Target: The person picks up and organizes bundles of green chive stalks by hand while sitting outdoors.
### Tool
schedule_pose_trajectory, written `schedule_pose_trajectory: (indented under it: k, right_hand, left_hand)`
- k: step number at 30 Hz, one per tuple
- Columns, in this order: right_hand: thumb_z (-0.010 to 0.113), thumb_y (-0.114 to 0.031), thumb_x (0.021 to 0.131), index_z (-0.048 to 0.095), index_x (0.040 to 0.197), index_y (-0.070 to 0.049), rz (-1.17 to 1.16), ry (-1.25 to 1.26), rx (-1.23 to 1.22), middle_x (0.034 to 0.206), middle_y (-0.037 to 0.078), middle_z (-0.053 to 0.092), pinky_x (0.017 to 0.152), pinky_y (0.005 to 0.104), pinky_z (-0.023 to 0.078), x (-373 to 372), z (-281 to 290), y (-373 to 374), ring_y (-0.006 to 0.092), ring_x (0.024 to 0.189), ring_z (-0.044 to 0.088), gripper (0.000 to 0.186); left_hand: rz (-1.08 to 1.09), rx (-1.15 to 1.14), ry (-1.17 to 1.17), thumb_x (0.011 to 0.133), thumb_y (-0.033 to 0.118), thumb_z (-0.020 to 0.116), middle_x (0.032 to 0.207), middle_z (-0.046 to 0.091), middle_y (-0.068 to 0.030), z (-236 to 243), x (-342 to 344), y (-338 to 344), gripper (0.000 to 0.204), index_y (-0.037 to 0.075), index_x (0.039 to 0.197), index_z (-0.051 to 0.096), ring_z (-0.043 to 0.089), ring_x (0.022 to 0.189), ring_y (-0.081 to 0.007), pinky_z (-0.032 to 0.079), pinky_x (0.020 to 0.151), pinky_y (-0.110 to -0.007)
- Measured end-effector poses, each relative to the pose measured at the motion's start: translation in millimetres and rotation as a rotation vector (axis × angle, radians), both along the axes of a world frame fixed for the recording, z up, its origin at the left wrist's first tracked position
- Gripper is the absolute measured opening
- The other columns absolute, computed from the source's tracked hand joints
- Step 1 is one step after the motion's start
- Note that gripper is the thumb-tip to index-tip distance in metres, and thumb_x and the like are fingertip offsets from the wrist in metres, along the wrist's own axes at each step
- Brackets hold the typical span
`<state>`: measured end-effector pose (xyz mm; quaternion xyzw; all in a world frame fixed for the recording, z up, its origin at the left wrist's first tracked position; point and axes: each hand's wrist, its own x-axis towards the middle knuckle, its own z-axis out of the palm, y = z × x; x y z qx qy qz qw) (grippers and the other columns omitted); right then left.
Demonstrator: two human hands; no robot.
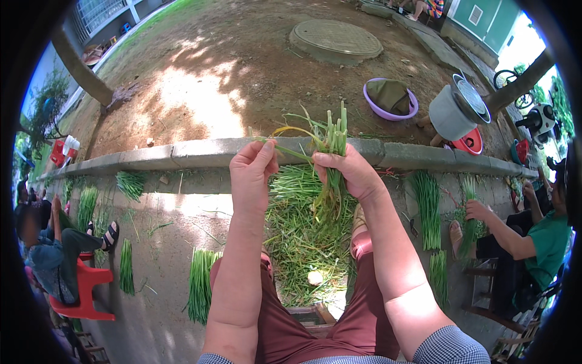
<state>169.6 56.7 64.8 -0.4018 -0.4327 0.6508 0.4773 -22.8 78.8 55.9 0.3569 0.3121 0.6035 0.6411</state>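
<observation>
My right hand (pixel 342 170) is closed round an upright bunch of chives (pixel 335 132). Pale cut ends stick up above the fist, and yellowed, wilted leaves hang below it. To its left, my left hand (pixel 254 164) is closed in a pinch on a thin green chive stalk (pixel 291 151) that reaches across to the bunch. Below both hands, between my feet, lies a heap of loose chive trimmings (pixel 303 242). More chives (pixel 294 182) lie side by side at the heap's far end.
A concrete kerb (pixel 206 151) runs across ahead. Chive bundles lie at left (pixel 203 285) and right (pixel 427 209). Beyond the kerb stand a purple basin (pixel 388 115) and a grey bucket (pixel 451 112). People sit at both sides, one on a red stool (pixel 85 291).
</observation>
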Motion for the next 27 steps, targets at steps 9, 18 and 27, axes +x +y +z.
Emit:
schedule_pose_trajectory:
  k: [9,18,27]
  right_hand:
    - [0.068,-0.015,0.076,0.057,0.087,-0.005,-0.048,0.168,-0.029,0.067,0.003,0.056,0.054,0.0248,0.043,3,0,-1,0.0117,0.058,0.054,0.019]
    - [0.069,-0.013,0.076,0.057,0.085,-0.006,-0.183,0.3,-0.075,0.067,0.001,0.055,0.054,0.0258,0.044,25,0,-2,0.0114,0.056,0.051,0.017]
    - [0.066,-0.018,0.08,0.058,0.09,-0.004,-0.24,0.313,-0.039,0.068,0.0,0.051,0.057,0.0266,0.041,50,0,2,0.0114,0.059,0.048,0.018]
  left_hand:
    - [0.082,-0.178,-0.191,0.087,0.011,0.063,0.07,0.06,-0.0011,-13,-3,6,0.007,0.006,0.085,0.061,0.054,0.058,-0.0078,0.048,0.054,-0.021]
    - [0.266,-0.19,-0.242,0.088,0.014,0.061,0.074,0.059,-0.0013,-13,-51,23,0.006,0.009,0.087,0.058,0.052,0.062,-0.0113,0.044,0.056,-0.026]
    - [0.413,0.181,0.894,0.083,0.01,0.063,0.06,0.056,-0.0017,1,-52,14,0.013,0.0,0.075,0.059,0.051,0.052,-0.0081,0.04,0.049,-0.024]
